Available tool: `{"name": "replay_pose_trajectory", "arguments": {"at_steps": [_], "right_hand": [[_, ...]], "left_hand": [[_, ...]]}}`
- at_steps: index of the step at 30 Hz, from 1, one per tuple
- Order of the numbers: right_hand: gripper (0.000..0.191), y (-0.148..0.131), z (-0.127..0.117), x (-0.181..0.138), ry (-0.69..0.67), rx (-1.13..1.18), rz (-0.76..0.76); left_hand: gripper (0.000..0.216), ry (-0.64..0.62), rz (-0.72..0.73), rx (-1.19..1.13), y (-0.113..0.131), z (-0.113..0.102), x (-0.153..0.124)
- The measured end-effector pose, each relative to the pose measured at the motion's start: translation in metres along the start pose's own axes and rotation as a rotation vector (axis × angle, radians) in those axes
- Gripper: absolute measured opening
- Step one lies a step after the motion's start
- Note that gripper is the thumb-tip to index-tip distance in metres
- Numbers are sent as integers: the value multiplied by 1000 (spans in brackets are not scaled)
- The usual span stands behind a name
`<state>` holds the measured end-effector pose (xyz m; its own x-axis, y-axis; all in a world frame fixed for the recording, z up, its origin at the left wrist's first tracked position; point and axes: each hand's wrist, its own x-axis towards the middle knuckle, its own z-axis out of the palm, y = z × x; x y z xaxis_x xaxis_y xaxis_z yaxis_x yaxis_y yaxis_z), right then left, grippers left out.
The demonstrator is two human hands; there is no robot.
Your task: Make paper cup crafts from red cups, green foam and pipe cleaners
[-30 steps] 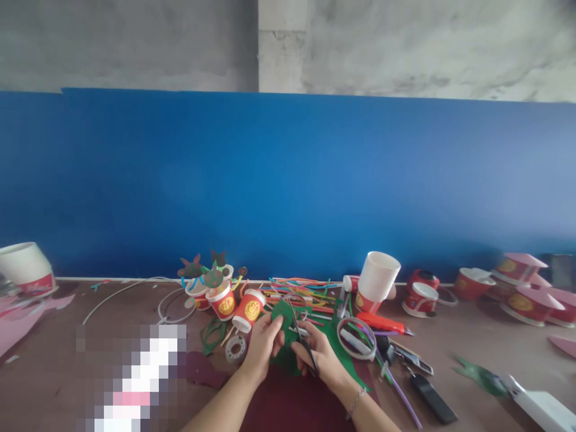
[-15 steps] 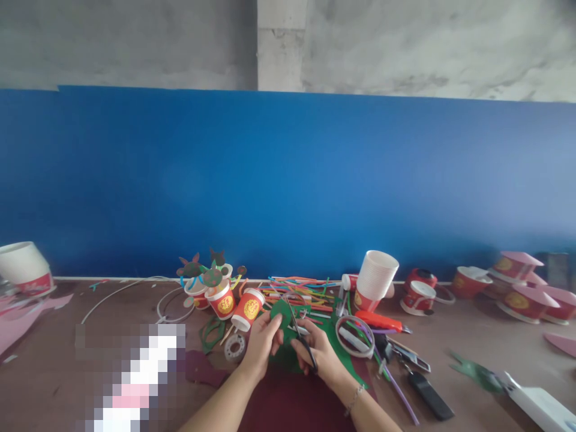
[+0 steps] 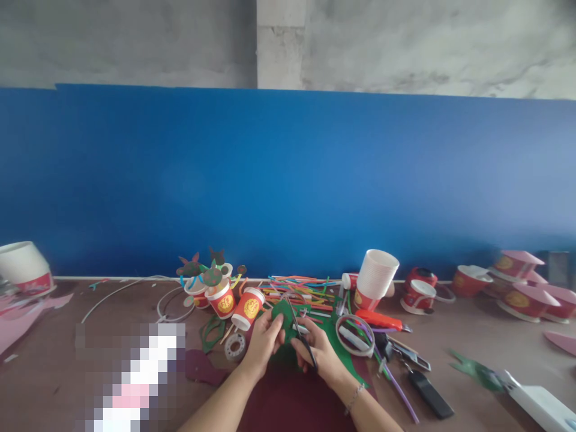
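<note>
My left hand (image 3: 267, 337) pinches a small piece of green paper (image 3: 281, 312) between thumb and fingers. In my right hand (image 3: 315, 345) is a pair of scissors (image 3: 306, 343) with dark handles, its blades pointing up and lying at the right edge of the green piece. Whether the blades are fully closed is hard to make out. Under and behind both hands lies a larger green sheet (image 3: 344, 354), partly hidden. Dark red paper (image 3: 292, 402) spreads below my wrists.
Left of my hands stand red paper cups (image 3: 248, 308) and a roll of tape (image 3: 234, 347). Coloured sticks (image 3: 306, 290) lie behind. To the right are stacked white cups (image 3: 378, 273), an orange cutter knife (image 3: 378, 320), a tape ring (image 3: 355, 336), a black key fob (image 3: 429, 393) and pliers (image 3: 477, 371).
The green piece has turned slightly in my left hand, and its edge against the scissors looks different. Both hands stay in nearly the same place.
</note>
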<state>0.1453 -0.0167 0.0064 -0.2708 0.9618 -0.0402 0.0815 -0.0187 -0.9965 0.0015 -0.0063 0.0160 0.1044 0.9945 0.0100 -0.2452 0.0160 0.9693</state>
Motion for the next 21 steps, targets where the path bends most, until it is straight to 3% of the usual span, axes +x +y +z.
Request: {"name": "replay_pose_trajectory", "arguments": {"at_steps": [12, 21], "right_hand": [[64, -3, 0, -1, 11, -9, 13], [70, 0, 0, 0, 3, 37, 33]], "left_hand": [[37, 86, -21, -56, -5, -3, 2], [40, 19, -58, -71, 0, -2, 1]]}}
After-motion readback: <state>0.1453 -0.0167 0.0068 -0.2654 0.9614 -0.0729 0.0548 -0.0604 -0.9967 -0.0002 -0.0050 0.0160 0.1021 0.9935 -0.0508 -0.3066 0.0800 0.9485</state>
